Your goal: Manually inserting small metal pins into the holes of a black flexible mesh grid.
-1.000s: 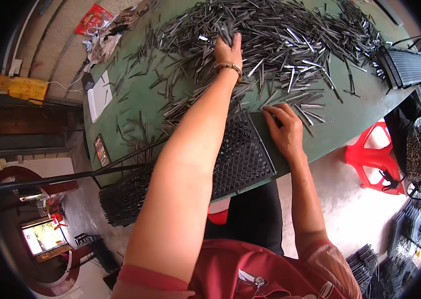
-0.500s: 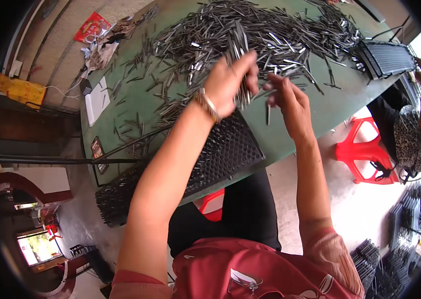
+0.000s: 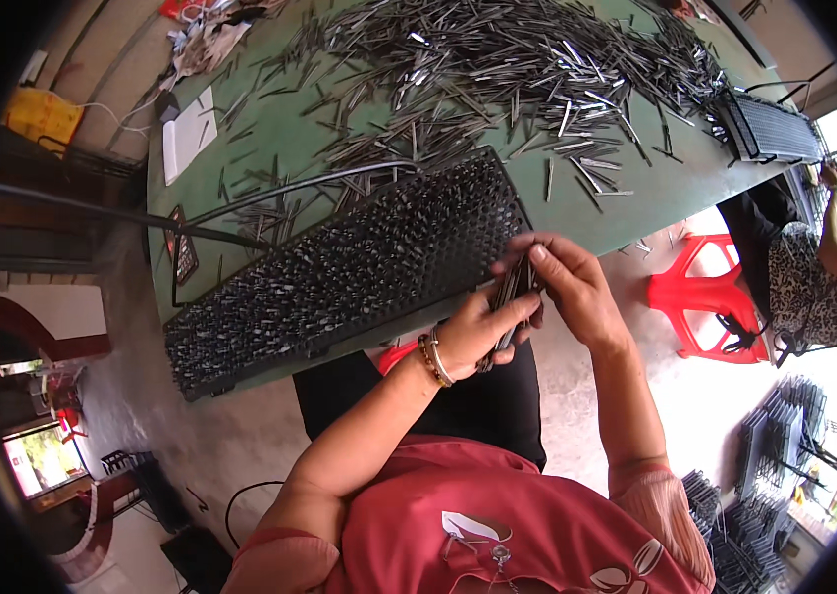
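Note:
My left hand (image 3: 468, 342), with bracelets at its wrist, is closed round a bundle of thin dark metal strips (image 3: 513, 287). At the bundle's upper end, the fingers of my right hand (image 3: 582, 297) are closed on the strips, though its fingertips are partly hidden. Both hands are over my lap, at the near edge of the green table (image 3: 627, 213). Just left of them lies a long black perforated tray (image 3: 510, 188). Strips stand upright in most of its holes, while the holes towards its right end show bare.
A large heap of loose strips (image 3: 498, 49) covers the table's far side. A similar tray (image 3: 770, 129) stands at the right corner, by another person (image 3: 820, 287) and a red stool (image 3: 681, 292). A black bar (image 3: 82, 208) crosses from the left. Stacked racks (image 3: 775, 436) stand lower right.
Both hands have come back from the heap towards my body, carrying the bundle. My right hand, earlier apart, now meets the strips. The tray is no longer covered by my left arm.

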`<state>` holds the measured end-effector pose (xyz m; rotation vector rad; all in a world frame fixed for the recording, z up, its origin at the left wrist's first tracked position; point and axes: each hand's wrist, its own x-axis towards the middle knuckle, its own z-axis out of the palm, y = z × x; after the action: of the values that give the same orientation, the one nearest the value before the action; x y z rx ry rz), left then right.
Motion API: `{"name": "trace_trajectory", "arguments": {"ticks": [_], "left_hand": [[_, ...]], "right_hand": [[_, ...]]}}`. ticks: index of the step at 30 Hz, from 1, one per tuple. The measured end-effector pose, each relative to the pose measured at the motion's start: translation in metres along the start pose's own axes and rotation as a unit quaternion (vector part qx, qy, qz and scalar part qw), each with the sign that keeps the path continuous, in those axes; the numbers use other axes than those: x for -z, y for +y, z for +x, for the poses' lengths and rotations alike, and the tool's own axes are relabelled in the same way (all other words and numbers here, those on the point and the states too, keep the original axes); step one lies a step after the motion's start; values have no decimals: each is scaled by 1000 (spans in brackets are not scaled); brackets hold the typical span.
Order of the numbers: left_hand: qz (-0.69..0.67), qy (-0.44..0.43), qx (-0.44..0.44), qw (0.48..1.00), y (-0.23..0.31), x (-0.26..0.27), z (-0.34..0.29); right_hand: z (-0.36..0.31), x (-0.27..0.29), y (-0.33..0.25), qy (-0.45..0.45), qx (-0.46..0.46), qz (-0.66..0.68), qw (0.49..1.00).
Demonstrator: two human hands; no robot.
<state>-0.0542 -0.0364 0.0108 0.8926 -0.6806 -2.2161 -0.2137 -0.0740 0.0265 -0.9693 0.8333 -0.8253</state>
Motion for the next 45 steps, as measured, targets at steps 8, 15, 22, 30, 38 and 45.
{"name": "trace_trajectory", "arguments": {"ticks": [8, 15, 22, 30, 38, 45], "left_hand": [[29, 12, -14, 999, -17, 21, -36], [-34, 35, -24, 999, -23, 37, -47], [-60, 58, -28, 996, -21, 32, -46], [-43, 56, -41, 997, -24, 32, -47], [-27, 47, -64, 996, -23, 30, -48], [38, 17, -85, 996, -15, 21, -44]], "right_hand": [[-5, -13, 8, 35, 73, -169, 982], [21, -29, -8, 137, 146, -264, 943], [55, -33, -8, 164, 329, -416, 832], [67, -28, 7, 108, 425, -543, 716], [46, -31, -3, 119, 371, -525, 756], [25, -28, -20, -73, 89, -346, 931]]}}
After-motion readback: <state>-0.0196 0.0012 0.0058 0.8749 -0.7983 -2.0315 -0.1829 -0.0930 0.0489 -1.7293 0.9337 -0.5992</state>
